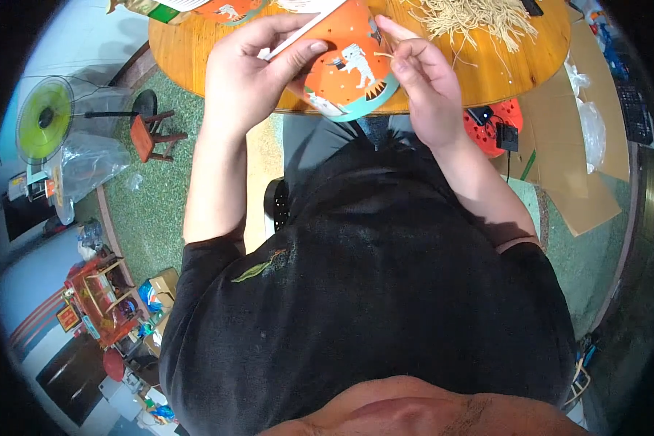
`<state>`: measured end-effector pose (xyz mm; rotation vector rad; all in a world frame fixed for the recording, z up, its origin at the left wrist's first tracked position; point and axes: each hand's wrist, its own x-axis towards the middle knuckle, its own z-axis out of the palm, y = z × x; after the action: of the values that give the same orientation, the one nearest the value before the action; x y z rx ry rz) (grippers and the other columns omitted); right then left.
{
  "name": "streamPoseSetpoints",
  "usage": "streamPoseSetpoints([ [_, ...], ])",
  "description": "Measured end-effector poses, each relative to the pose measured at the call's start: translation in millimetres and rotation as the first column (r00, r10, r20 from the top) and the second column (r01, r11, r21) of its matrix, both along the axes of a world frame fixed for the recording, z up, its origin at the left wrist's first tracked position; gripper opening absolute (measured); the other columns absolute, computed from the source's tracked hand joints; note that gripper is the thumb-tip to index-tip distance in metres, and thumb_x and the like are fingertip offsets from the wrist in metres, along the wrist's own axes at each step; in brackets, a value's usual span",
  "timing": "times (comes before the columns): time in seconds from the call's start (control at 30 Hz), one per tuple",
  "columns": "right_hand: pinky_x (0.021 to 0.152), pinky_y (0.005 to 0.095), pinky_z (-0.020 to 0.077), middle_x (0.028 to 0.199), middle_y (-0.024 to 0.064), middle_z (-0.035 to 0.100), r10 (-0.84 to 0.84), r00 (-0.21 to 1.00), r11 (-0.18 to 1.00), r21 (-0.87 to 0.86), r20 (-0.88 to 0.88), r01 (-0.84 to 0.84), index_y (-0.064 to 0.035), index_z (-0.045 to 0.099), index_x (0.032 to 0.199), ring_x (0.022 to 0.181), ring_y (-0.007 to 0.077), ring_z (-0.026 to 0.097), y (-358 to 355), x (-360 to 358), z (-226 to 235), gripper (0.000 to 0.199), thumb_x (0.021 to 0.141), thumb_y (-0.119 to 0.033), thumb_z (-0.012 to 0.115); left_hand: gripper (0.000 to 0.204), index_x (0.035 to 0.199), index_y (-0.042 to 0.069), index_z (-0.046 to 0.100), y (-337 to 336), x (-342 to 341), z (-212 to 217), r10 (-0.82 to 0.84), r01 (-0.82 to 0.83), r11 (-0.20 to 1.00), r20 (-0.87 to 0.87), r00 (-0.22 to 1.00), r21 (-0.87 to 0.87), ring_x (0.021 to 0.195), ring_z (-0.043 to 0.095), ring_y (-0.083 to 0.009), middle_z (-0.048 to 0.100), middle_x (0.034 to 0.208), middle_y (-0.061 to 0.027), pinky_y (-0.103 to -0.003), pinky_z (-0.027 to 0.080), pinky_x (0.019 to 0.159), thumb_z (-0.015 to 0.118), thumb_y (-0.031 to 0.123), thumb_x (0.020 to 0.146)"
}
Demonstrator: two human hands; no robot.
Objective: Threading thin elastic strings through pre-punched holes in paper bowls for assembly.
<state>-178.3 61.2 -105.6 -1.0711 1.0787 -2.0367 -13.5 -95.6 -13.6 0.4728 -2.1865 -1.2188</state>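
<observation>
While the orange cup (352, 73) hangs tilted over the near edge of the wooden table (541, 65), I'd judge this piece only partway done: a thin cord (383, 54) reaches its right side, though I can't tell whether it passes through the wall. Fastening it seems left to do, and the pile of loose cords (479, 20) suggests more afterwards. The left hand (251, 73) grips the cup near its white rim, thumb flat outside, forearm nearly upright. The right hand (430, 83) pinches the cord between thumb and bent forefinger, its forearm slanting inward.
</observation>
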Motion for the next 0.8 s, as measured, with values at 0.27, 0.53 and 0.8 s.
streamPoseSetpoints([
  [0.27, 0.123, 0.0423, 0.0283, 0.162, 0.0263, 0.038, -0.072, 0.976, 0.997, -0.038, -0.206, 0.065, -0.0024, 0.054, 0.108, 0.15, 0.0303, 0.039, -1.2, 13.5, -7.9, 0.005, 0.107, -0.006, 0.05, 0.031, 0.116, 0.001, 0.072, 2.7, 16.1, -8.4, 0.031, -0.025, 0.995, 0.066, 0.997, -0.099, 0.092, 0.073, -0.0147, 0.076, 0.102, -0.0115, -0.027, 0.058, 0.08, 0.082, 0.012, 0.089],
  [0.53, 0.12, 0.0392, 0.0308, 0.163, 0.0265, 0.036, -0.096, 0.963, 0.995, -0.022, -0.25, 0.093, -0.0018, 0.052, 0.111, 0.147, 0.0274, 0.042, -4.7, 19.6, -12.1, 0.006, 0.107, -0.006, 0.05, 0.034, 0.118, -0.002, 0.066, -17.4, 31.6, -0.8, -0.207, 0.18, 0.966, 0.136, 0.969, 0.186, 0.1, 0.068, -0.0117, 0.074, 0.108, -0.0051, -0.027, 0.054, 0.091, 0.078, -0.005, 0.087],
  [0.8, 0.119, 0.0381, 0.034, 0.154, 0.0223, 0.047, -0.164, 0.959, 0.981, 0.062, -0.231, 0.182, -0.0001, 0.057, 0.106, 0.142, 0.0234, 0.047, 10.9, 21.2, 4.6, 0.005, 0.104, -0.004, 0.054, 0.03, 0.11, -0.002, 0.068, 21.1, 21.7, 14.6, 0.028, 0.006, 0.99, 0.245, 0.969, -0.138, 0.087, 0.07, -0.0105, 0.076, 0.098, -0.0049, -0.025, 0.056, 0.079, 0.083, 0.004, 0.085],
])
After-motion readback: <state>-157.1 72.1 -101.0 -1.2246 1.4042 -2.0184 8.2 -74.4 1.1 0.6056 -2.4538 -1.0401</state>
